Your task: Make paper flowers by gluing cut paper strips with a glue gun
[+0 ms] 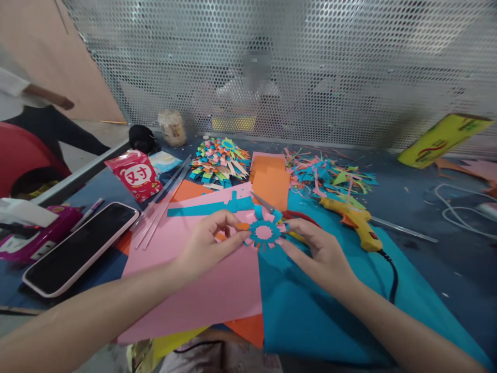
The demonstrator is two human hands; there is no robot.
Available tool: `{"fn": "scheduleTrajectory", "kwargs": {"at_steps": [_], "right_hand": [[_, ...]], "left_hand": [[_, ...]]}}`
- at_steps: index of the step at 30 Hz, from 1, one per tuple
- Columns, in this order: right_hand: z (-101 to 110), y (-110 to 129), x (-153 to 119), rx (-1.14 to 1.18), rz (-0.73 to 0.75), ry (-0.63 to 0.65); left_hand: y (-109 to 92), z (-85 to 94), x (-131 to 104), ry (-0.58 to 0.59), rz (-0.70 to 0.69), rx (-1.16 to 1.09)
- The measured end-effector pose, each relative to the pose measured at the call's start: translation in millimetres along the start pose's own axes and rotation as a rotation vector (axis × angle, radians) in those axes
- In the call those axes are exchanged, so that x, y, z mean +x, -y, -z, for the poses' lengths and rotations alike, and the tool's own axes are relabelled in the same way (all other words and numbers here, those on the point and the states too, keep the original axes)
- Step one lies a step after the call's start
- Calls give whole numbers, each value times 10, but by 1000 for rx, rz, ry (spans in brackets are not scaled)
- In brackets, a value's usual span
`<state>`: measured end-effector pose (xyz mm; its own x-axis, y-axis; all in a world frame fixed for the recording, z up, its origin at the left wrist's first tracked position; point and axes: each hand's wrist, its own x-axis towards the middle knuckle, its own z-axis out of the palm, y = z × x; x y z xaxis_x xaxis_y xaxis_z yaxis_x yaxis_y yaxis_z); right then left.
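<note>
A small blue paper ring point(254, 231) with fringed edges and a pink centre is held up between my hands. My left hand point(217, 235) pinches its left side, beside an orange tab. On the right side, my right hand point(316, 251) pinches its edge between thumb and fingers. Beneath lie a pink sheet point(194, 280) and a blue sheet point(310, 311). Scissors with red handles point(301, 216) lie partly hidden behind the ring and my right hand.
A yellow glue gun point(355, 220) lies on the right, its black cord trailing forward. Behind are a pile of paper flowers point(221, 160) and colourful scraps point(330, 173). Clear sticks point(161, 202), a phone point(81, 248) and a red packet point(135, 175) are left. A perforated metal panel point(330, 67) stands behind.
</note>
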<state>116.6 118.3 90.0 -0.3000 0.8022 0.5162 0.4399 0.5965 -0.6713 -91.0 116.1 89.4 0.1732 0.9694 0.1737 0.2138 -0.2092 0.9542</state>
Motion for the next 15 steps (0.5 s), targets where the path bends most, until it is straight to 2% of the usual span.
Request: {"fn": "scheduleTrajectory", "kwargs": {"at_steps": [5,7,9,12,15], "right_hand": [[9,-23,-8,-164,121,-77],[64,-10,-13,-352,291,-116],[157,39,-15,-619,549,-145],[293,150,-12,-935,883,-175],[333,237,-10,-1025,1033,-179]], "left_hand": [[2,-20,-9,19,10,29],[-9,-25,-13,14,-7,41],[-38,-20,-16,14,-4,-33],[-95,5,-22,127,159,-321],[-123,23,-42,246,302,-500]]}}
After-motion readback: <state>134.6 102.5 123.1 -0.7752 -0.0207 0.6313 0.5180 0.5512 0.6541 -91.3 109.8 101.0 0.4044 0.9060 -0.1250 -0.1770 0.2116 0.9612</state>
